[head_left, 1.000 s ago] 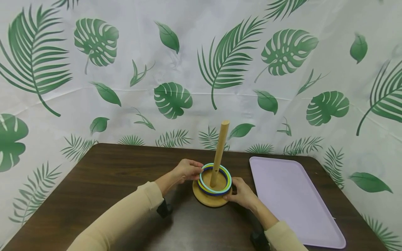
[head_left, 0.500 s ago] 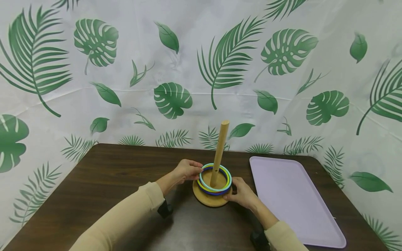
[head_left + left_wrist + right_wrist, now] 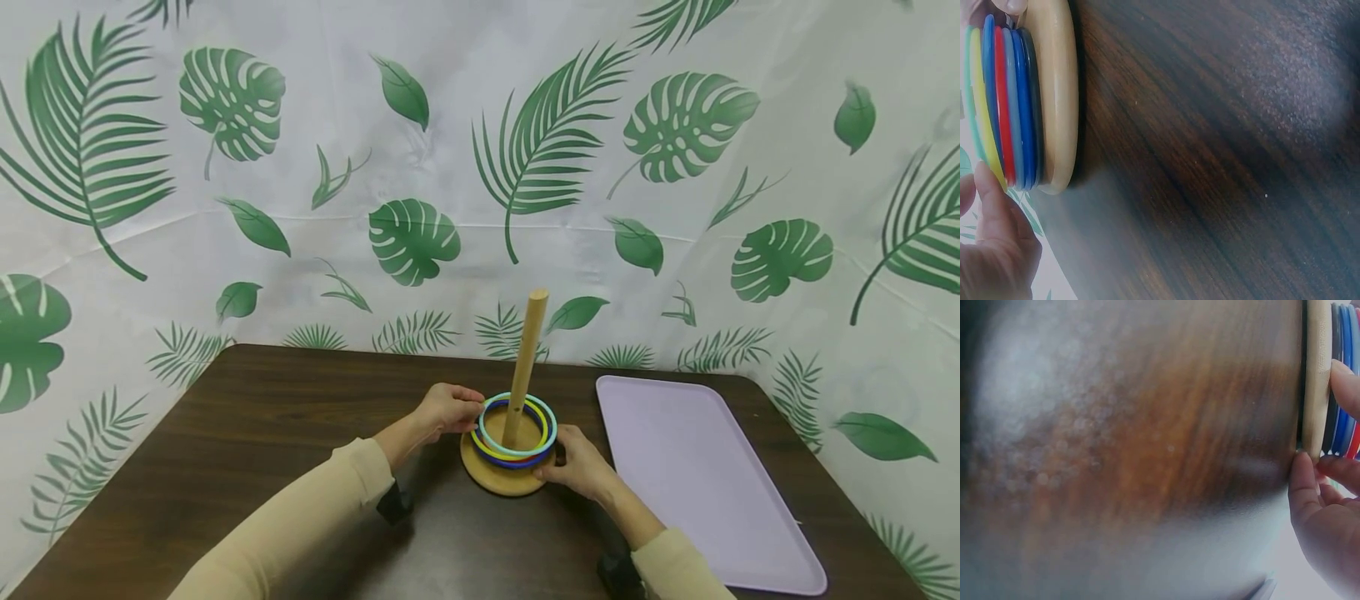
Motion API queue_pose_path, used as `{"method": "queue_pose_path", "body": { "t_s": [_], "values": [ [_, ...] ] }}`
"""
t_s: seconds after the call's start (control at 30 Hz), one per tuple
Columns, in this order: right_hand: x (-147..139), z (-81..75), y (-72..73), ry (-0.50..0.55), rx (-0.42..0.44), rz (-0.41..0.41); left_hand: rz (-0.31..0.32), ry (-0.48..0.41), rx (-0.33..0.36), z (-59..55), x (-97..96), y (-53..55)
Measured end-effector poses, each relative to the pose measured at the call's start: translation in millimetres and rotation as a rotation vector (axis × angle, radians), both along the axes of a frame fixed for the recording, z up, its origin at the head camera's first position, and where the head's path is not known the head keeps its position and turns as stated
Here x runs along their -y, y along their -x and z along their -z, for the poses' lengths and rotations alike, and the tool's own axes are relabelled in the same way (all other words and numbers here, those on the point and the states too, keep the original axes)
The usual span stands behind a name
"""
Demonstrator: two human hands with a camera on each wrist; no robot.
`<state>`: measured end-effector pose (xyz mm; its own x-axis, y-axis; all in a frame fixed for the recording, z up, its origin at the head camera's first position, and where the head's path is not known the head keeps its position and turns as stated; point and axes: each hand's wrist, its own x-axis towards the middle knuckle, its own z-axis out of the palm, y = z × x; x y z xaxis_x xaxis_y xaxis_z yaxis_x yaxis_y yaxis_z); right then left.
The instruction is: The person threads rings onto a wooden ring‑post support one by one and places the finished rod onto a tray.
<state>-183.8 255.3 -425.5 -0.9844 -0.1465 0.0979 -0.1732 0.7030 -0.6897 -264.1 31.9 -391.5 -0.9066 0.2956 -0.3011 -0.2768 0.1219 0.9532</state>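
A wooden peg (image 3: 528,354) rises from a round wooden base (image 3: 498,482). Around it lies a stack of coloured rings. A mint ring (image 3: 968,81) is uppermost, over a yellow ring (image 3: 984,115); below come blue, a red ring (image 3: 1003,112), grey-blue and dark rings. At the stack's left side my left hand (image 3: 448,409) pinches the mint ring's edge, which sits slightly off-centre from the yellow one. My right hand (image 3: 581,467) grips the base's right edge, its thumb beside the lower rings in the right wrist view.
A pale purple tray (image 3: 697,483) lies to the right of the base on the dark wooden table (image 3: 300,467). Behind the table hangs a white cloth (image 3: 450,150) printed with green leaves.
The mint ring has shifted slightly to the right over the yellow ring, which shows more at the lower left. Both hands stay almost where they were.
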Motion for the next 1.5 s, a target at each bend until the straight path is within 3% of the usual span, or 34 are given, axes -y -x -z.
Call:
{"method": "queue_pose_path", "body": {
  "t_s": [0.37, 0.67, 0.9, 1.5],
  "values": [
    [-0.1, 1.5, 0.4, -0.005, -0.011, -0.007, 0.020, 0.042, -0.027, -1.3, 0.0, -1.7],
    [-1.4, 1.9, 1.2, -0.003, -0.027, -0.024, 0.038, 0.111, -0.095, -3.3, -0.9, -3.8],
    [-1.5, 1.8, 1.3, -0.003, -0.034, -0.029, 0.023, 0.162, -0.117, -2.8, -2.0, -3.4],
    [-0.2, 2.2, 0.9, 0.009, -0.023, -0.018, 0.006, 0.162, -0.132, -1.1, -1.9, -3.5]
  ]
}}
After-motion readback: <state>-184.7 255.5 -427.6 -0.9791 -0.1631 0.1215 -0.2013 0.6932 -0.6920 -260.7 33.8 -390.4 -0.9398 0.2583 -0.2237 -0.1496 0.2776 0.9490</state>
